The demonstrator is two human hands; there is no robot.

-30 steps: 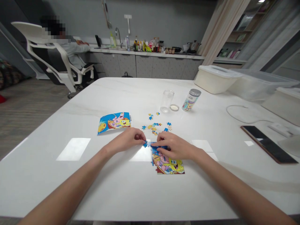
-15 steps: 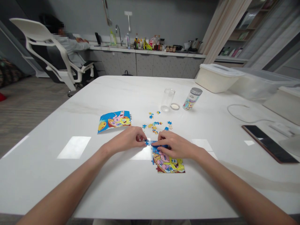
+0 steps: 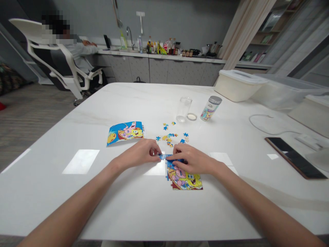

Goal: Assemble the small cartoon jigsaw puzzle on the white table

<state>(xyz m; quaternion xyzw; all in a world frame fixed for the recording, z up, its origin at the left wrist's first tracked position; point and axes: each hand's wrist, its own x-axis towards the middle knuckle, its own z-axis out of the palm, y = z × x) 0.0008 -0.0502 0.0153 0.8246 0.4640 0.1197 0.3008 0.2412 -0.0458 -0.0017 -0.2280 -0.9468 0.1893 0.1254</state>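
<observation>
My left hand [image 3: 145, 150] pinches a small blue puzzle piece [image 3: 161, 156] between thumb and forefinger, right against the upper left corner of a partly joined jigsaw puzzle [image 3: 191, 183]. The puzzle shows a yellow and a pink cartoon figure, and its left edge is jagged. Over its top part lies my right hand [image 3: 191, 159], fingers stretched out and pressing down, hiding some of the picture. Loose puzzle pieces [image 3: 168, 138] are scattered just beyond both hands. To the left, a slightly curled picture sheet [image 3: 125, 132] carries the same cartoon scene.
Behind the pieces stand an uncapped clear jar [image 3: 184, 109], a lid [image 3: 191, 117] and a printed can [image 3: 210, 108]. A phone [image 3: 293, 156], a cable [image 3: 272, 130] and storage boxes [image 3: 239, 85] are on the right. Across the room a person sits in an office chair [image 3: 51, 58].
The blue piece in my left hand has shifted very slightly at the puzzle's corner. Both hands are otherwise almost still. The seated person's head has moved a little.
</observation>
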